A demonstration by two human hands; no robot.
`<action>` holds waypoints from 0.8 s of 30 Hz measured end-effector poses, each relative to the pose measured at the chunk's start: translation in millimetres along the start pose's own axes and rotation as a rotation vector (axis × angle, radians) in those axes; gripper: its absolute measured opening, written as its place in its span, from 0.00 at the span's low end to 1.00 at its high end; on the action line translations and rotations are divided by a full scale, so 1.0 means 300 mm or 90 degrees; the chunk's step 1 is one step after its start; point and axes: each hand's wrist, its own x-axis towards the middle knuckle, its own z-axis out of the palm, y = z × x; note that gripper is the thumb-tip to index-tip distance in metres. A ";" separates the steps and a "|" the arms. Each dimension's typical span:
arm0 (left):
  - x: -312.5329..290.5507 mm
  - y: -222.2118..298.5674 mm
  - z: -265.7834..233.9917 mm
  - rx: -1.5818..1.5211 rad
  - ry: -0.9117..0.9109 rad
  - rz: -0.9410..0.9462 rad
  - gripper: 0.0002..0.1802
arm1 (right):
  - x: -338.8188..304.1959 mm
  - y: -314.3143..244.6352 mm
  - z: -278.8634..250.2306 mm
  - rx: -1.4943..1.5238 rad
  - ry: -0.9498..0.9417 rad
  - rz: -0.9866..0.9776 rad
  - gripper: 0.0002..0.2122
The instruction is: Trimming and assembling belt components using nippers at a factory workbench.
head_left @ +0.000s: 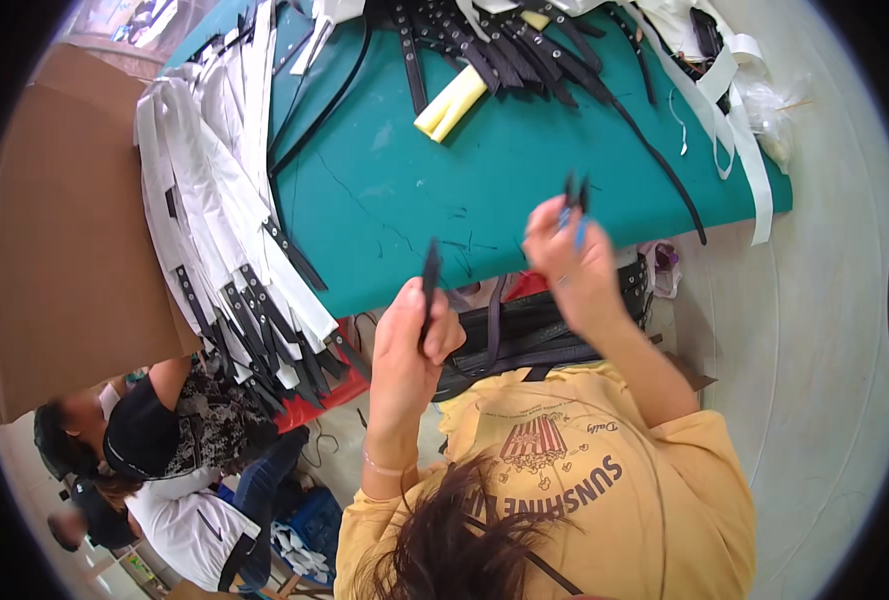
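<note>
In left hand (403, 330), strip (431, 272) is gripped, seemingly to bare its tip; in right hand (577, 262), snips (569, 194) are held.

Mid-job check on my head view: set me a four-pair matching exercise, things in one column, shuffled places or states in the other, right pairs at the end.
Column one
1. Left hand
2. Right hand
3. Yellow folded piece
4. Brown cardboard

Column two
A. Lies on the green table, by black eyeleted straps
B. Grips a black strip that points up past the fingers
C. Stands at the picture's left, beside the white strips
D. Holds blue-and-black snips, blurred

Right pairs: 1-B, 2-D, 3-A, 4-C
</note>
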 end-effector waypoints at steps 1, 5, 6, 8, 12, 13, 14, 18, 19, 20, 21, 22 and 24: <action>-0.012 0.011 0.013 -0.046 0.015 0.023 0.15 | -0.031 0.015 0.022 -0.093 -0.093 0.015 0.12; -0.166 0.133 -0.046 -0.511 -0.106 0.139 0.14 | -0.172 0.108 0.121 -0.010 -0.525 0.170 0.16; -0.198 0.183 -0.113 -0.498 -0.203 0.262 0.10 | -0.188 0.096 0.081 -0.103 -0.610 0.197 0.17; -0.309 0.290 -0.305 -0.514 -0.095 0.520 0.09 | -0.215 -0.005 -0.092 -0.312 -0.713 0.323 0.21; -0.526 0.324 -0.842 -0.528 0.163 0.580 0.04 | -0.278 -0.272 -0.455 -0.548 -0.405 0.244 0.09; -0.555 0.255 -0.974 -0.596 0.296 0.606 0.05 | -0.306 -0.303 -0.499 -0.543 -0.250 0.272 0.10; -0.564 0.160 -1.097 -0.554 0.462 0.547 0.04 | -0.325 -0.318 -0.528 -0.563 -0.076 0.339 0.10; -0.454 -0.348 -1.422 -0.489 0.663 0.270 0.08 | -0.327 -0.193 -0.486 -0.807 -0.040 0.163 0.11; -0.415 -0.449 -1.455 -0.475 0.700 0.214 0.07 | -0.300 -0.144 -0.468 -0.794 0.033 0.116 0.10; -0.386 -0.518 -1.472 -0.461 0.723 0.167 0.07 | -0.267 -0.109 -0.456 -0.765 0.029 0.016 0.09; -0.355 -0.572 -1.473 -0.448 0.736 0.125 0.07 | -0.229 -0.086 -0.452 -0.751 0.038 -0.075 0.07; -0.330 -0.606 -1.459 -0.441 0.741 0.094 0.07 | -0.175 -0.083 -0.463 -0.776 0.116 -0.214 0.07; -0.294 -0.627 -1.411 -0.428 0.743 0.047 0.07 | -0.074 -0.124 -0.495 -0.802 0.240 -0.296 0.06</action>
